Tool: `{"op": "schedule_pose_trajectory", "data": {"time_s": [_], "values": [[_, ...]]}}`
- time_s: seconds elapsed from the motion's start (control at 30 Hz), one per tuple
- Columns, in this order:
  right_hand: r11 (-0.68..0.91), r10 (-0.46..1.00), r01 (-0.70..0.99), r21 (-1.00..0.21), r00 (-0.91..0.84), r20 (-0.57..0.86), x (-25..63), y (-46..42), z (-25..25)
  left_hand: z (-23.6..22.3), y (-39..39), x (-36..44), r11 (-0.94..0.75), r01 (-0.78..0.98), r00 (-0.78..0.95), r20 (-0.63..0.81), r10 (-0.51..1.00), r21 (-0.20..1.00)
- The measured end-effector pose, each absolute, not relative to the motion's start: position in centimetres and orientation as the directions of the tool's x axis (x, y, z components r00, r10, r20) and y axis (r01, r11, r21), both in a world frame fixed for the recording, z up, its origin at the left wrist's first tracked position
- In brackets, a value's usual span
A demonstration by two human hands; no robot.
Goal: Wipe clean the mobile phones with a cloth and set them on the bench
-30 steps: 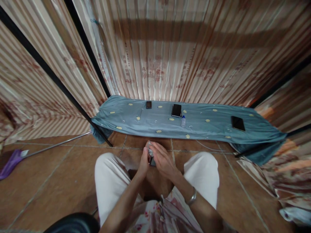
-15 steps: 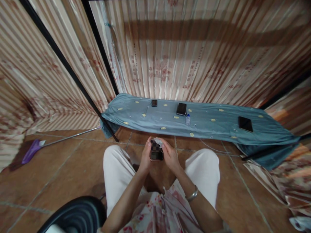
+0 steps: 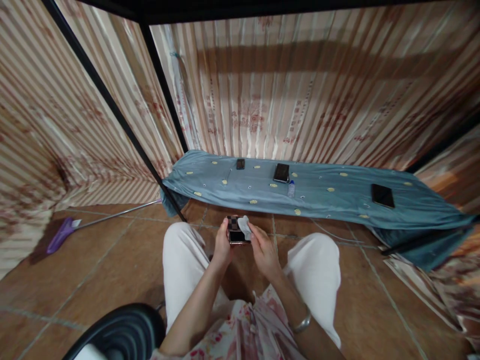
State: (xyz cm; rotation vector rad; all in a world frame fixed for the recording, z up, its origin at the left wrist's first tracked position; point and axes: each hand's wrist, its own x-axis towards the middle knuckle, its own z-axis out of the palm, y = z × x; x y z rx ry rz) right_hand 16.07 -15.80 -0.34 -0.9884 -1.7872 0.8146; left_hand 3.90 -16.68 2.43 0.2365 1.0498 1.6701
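Observation:
Between my knees, my left hand [image 3: 222,243] grips a small phone [image 3: 236,237] by its left side, thumb on top. The phone's upper part has a dark checkered pattern, and its lower part is glossy and black with a light rim. My right hand [image 3: 263,248] pinches a crumpled pale wipe [image 3: 245,227] between thumb and fingers. That wipe lies against the right part of the phone and covers some of the checkered area. A silver bangle [image 3: 302,322] sits on my right wrist.
Ahead, a low bench under blue cloth [image 3: 210,190] bears a small dark device [image 3: 240,164], a black phone-like item [image 3: 281,172], a blue-capped bottle [image 3: 291,189] and a black tablet [image 3: 383,195]. A purple-headed broom [image 3: 61,235] and a black round stool [image 3: 120,332] are left. Black poles [image 3: 108,100] frame curtains.
The wipe has spread out and now rests on the phone's upper right. My right fingers have moved slightly down and off the phone's edge. The view has tilted up a little.

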Motion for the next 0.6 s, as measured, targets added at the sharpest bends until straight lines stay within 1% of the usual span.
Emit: {"op": "schedule_pose_trajectory", "data": {"time_s": [0.1,0.17,0.27,0.4,0.5,0.6], "values": [[0.474,0.867,0.283,-0.834,-0.316,0.386,16.3,-16.3,-0.1,2.8,-16.2,3.6,-0.068,-0.705,-0.452,-0.374,0.810,0.706],[0.494,0.850,0.265,-0.828,-0.351,0.394,16.4,-16.4,-0.2,3.0,-15.9,3.4,-0.098,-0.734,-0.458,-0.383,0.802,0.672],[0.530,0.825,0.252,-0.809,-0.373,0.424,16.5,-16.1,-0.5,3.3,-15.5,3.3,-0.078,-0.781,-0.395,-0.394,0.830,0.619],[0.555,0.824,0.315,-0.770,-0.339,0.454,16.5,-15.5,-1.0,3.7,-14.5,3.5,-0.043,-0.847,-0.307,-0.422,0.853,0.530],[0.604,0.797,0.391,-0.694,-0.311,0.518,16.6,-14.8,-1.1,3.7,-13.6,3.7,-0.034,-0.889,-0.271,-0.463,0.844,0.457],[0.686,0.723,0.455,-0.567,-0.344,0.599,16.8,-13.9,-0.8,3.3,-12.9,3.9,-0.009,-0.908,-0.236,-0.494,0.837,0.419]]}}
